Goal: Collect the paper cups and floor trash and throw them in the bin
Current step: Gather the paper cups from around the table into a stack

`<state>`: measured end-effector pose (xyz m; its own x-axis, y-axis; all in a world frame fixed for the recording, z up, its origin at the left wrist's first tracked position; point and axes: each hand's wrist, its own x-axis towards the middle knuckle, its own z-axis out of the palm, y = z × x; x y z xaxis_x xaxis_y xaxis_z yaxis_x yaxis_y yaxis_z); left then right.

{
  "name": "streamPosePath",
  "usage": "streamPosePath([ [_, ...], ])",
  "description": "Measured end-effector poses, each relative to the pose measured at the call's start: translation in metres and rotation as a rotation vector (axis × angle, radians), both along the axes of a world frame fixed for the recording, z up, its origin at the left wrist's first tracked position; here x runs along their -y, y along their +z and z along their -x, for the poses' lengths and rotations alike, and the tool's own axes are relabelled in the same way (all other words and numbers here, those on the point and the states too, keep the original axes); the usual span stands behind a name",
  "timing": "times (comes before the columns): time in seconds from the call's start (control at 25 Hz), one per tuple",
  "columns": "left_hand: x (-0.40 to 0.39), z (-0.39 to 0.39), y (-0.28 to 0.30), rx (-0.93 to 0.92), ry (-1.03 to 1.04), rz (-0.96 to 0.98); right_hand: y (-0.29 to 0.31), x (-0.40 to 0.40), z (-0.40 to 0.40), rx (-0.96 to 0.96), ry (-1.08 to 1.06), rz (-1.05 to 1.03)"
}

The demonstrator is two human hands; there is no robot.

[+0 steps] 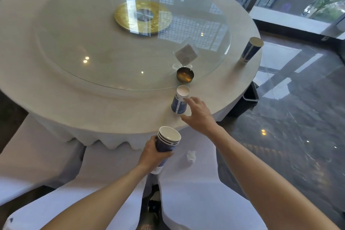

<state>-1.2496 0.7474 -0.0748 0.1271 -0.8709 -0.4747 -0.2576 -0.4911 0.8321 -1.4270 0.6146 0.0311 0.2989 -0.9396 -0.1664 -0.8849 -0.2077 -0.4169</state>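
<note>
My left hand (152,152) grips a stack of blue paper cups (167,142), mouths up, just below the table's near edge. An upside-down blue paper cup (179,102) stands on the round white table (115,110) near its front edge. My right hand (197,114) reaches around this cup with spread fingers, forefinger touching its side and thumb under its rim. Another upside-down blue cup (251,49) stands at the table's right edge. A crumpled white tissue (191,156) lies on a white chair cover below the table. A dark bin (246,101) stands on the floor at the table's right.
A glass turntable (93,43) with a gold centre covers most of the table. A small brass ashtray (184,77) and a clear card stand (185,54) sit on its near right rim. White-covered chairs (37,155) flank me. Glossy dark floor (289,136) lies to the right.
</note>
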Motion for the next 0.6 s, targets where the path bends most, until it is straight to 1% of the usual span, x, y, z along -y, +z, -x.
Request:
streamPosePath([
  [0.08, -0.001, 0.009, 0.002, -0.002, 0.007, -0.016, -0.003, 0.012, 0.004, -0.057, 0.067, 0.038],
  [0.24, -0.013, 0.024, 0.009, -0.039, 0.060, -0.047, -0.010, 0.043, 0.004, -0.242, 0.240, 0.100],
  [0.36, -0.025, 0.028, 0.009, -0.062, 0.083, -0.068, -0.018, 0.067, -0.003, -0.366, 0.303, 0.090],
  [0.52, -0.038, 0.024, 0.004, -0.055, 0.146, -0.089, -0.029, 0.089, -0.016, -0.578, 0.432, 0.189],
  [0.6, -0.041, 0.021, 0.002, -0.053, 0.171, -0.102, -0.039, 0.096, -0.018, -0.650, 0.482, 0.186],
])
